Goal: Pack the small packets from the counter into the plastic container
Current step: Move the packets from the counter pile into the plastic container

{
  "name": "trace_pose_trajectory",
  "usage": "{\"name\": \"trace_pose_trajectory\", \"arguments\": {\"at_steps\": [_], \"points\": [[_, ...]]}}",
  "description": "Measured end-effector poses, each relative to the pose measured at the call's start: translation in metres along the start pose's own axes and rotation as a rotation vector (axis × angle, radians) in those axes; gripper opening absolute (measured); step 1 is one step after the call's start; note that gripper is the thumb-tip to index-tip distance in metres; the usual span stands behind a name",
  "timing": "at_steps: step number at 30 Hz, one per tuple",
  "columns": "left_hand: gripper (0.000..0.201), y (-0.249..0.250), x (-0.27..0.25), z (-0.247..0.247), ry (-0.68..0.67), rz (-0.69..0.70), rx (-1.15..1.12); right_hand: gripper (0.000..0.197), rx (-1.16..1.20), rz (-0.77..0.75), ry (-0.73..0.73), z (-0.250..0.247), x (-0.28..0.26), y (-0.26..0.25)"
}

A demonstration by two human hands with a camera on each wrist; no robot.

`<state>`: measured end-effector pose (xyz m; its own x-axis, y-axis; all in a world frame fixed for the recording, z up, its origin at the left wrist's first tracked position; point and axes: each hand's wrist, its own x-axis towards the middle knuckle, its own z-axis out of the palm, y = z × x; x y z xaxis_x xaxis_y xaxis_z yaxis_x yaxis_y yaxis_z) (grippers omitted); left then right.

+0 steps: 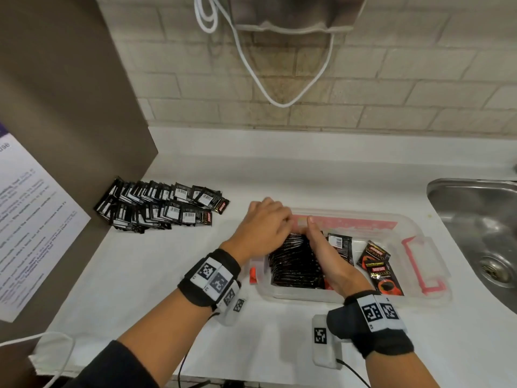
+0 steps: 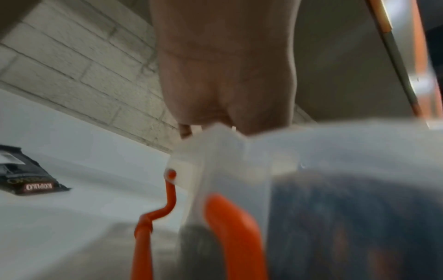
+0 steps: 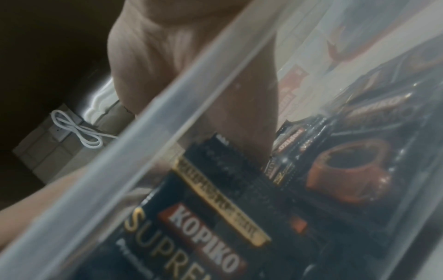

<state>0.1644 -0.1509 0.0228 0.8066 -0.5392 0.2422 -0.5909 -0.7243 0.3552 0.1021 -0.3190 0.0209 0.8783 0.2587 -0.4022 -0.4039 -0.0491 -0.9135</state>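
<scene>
A clear plastic container [image 1: 363,299] with orange latches [image 1: 419,264] sits on the white counter [image 1: 167,275]. A tight row of black packets [image 1: 293,261] stands on edge in its left half. My left hand [image 1: 282,222] bends its fingers down over the row's far left side. My right hand [image 1: 314,231] lies flat, fingers straight, against the row's right side. Three loose packets [image 1: 384,278] lie in the container's right half. A pile of the same packets [image 1: 162,208] rests on the counter at the left. The right wrist view shows the packets [image 3: 191,227] through the container wall [image 3: 167,123].
A steel sink [image 1: 481,225] lies just right of the container. A brown panel [image 1: 70,107] with a printed paper sheet [image 1: 33,219] stands at the left, beside the pile. A white cable [image 1: 251,65] hangs on the brick wall behind.
</scene>
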Motion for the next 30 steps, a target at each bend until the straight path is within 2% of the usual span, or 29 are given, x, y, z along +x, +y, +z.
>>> {"name": "trace_pose_trajectory", "arguments": {"at_steps": [3, 4, 6, 9, 12, 16, 24, 30], "points": [[0.018, -0.025, 0.005, -0.028, 0.162, -0.113, -0.048, 0.067, 0.011, 0.021, 0.023, -0.002, 0.001, 0.004], [0.016, -0.037, 0.005, -0.039, 0.157, -0.2, -0.02, 0.07, 0.013, 0.029, 0.034, -0.003, 0.001, 0.005], [0.019, -0.063, 0.002, -0.059, 0.057, -0.45, 0.107, 0.073, 0.016, 0.044, 0.038, -0.005, 0.002, 0.007], [0.048, -0.097, -0.016, -0.072, -0.01, -0.837, 0.322, 0.072, 0.024, 0.049, 0.015, -0.007, 0.002, 0.009], [0.082, -0.115, -0.035, -0.068, 0.079, -1.045, 0.365, 0.065, 0.027, 0.049, 0.02, -0.007, 0.003, 0.009], [0.096, -0.125, -0.05, -0.052, 0.111, -1.111, 0.389, 0.063, 0.031, 0.054, 0.018, -0.007, 0.004, 0.009], [0.097, -0.133, -0.047, -0.034, 0.081, -1.087, 0.443, 0.057, 0.057, 0.055, -0.007, -0.005, 0.001, 0.005], [0.095, -0.134, -0.044, -0.03, 0.081, -1.094, 0.441, 0.067, 0.032, 0.043, 0.015, -0.007, 0.005, 0.01]]}}
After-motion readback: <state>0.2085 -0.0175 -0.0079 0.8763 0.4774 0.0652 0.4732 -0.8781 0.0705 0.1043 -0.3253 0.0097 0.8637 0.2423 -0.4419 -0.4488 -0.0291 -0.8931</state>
